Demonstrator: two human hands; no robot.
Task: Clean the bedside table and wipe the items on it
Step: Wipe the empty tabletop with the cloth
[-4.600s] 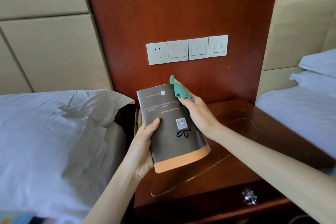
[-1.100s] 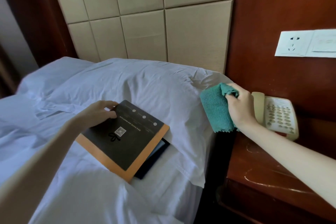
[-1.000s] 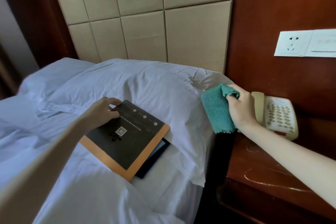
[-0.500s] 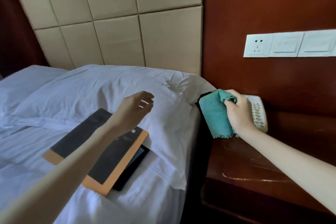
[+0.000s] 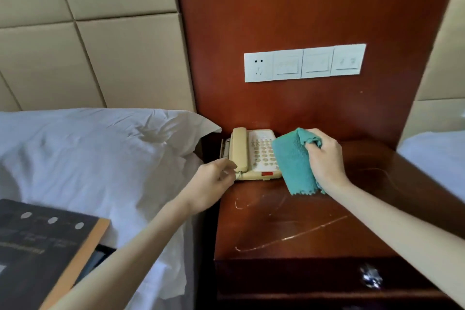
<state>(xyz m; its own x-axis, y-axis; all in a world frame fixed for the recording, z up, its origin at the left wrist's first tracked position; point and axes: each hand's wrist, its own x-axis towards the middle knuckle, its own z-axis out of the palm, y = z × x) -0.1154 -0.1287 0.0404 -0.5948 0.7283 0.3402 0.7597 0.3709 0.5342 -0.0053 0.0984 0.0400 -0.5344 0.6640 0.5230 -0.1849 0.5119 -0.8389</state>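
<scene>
Head view: the phone (image 5: 251,153) sits at the back-left corner of the worktop (image 5: 302,224), against the wooden wall panel. The right hand (image 5: 327,158) grips a bunched green cloth (image 5: 294,161), which hangs over the phone's right side and keypad. The left hand (image 5: 214,181) reaches to the phone's near-left corner with fingers curled; blur hides whether it is holding anything. A booklet (image 5: 45,239) lies on the bed (image 5: 88,153) at the left, over a dark flat item (image 5: 98,257) — both off the worktop. Judging from this, 1 item, the phone, is only now being wiped. The worktop itself shows pale streaks and looks not yet cleaned, and the 2 things on the bed have to go back.
</scene>
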